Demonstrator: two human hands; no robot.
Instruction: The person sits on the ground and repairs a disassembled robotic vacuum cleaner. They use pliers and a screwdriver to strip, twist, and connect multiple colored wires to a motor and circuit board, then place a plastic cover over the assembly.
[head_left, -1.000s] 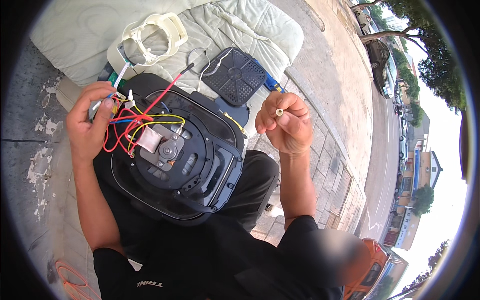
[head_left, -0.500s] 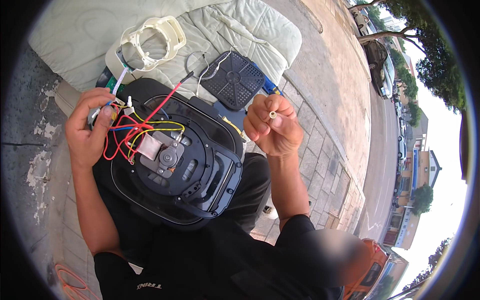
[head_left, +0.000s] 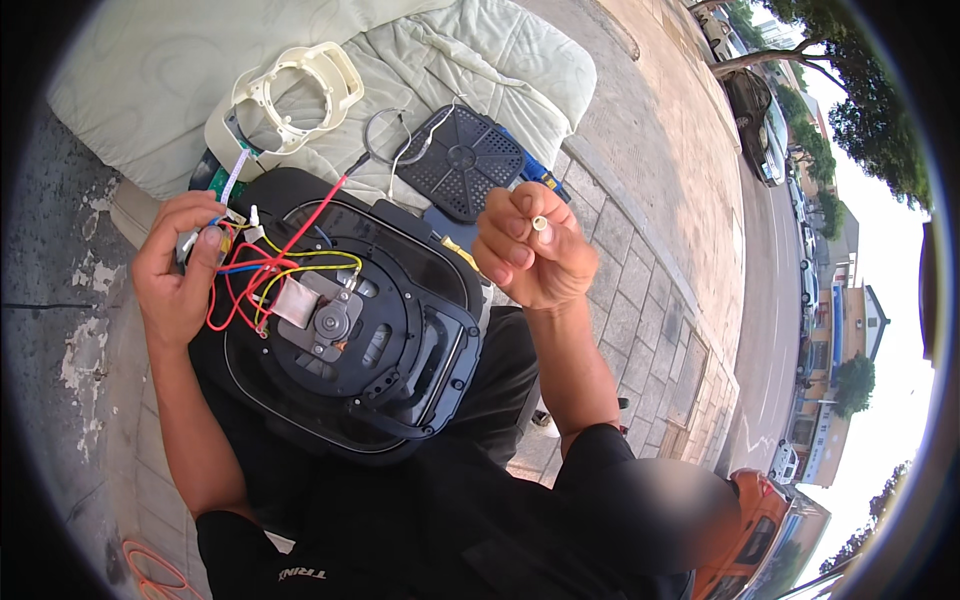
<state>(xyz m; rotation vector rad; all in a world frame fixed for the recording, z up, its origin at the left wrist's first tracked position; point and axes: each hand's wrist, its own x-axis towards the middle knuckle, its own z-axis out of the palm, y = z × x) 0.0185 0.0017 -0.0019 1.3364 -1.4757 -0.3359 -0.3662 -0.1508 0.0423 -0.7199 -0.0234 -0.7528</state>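
A black appliance body (head_left: pixel 400 330), perhaps a rice cooker, lies underside up across my lap, its round base plate and wiring exposed. Over its left part runs a tangle of red, yellow and blue wires (head_left: pixel 268 265). My left hand (head_left: pixel 175 265) is closed at the far-left end of that tangle, pinching wires and a small part mostly hidden by the fingers. Raised right of the appliance, my right hand (head_left: pixel 540 245) grips a small hollow sleeve (head_left: pixel 540 223) between thumb and fingers, its round open end showing.
A cream plastic ring-shaped housing (head_left: pixel 345 85) lies on a pale quilt (head_left: pixel 450 50) beyond the appliance. Near it are a black perforated cover (head_left: pixel 462 160), a grey wire loop and a blue tool (head_left: pixel 540 175). An orange cord (head_left: pixel 150 575) lies at lower left; paving and a road extend right.
My right hand has shifted slightly left with the sleeve, whose open end now tips more into view. The left hand keeps its hold on the wires. The whole view has moved a little.
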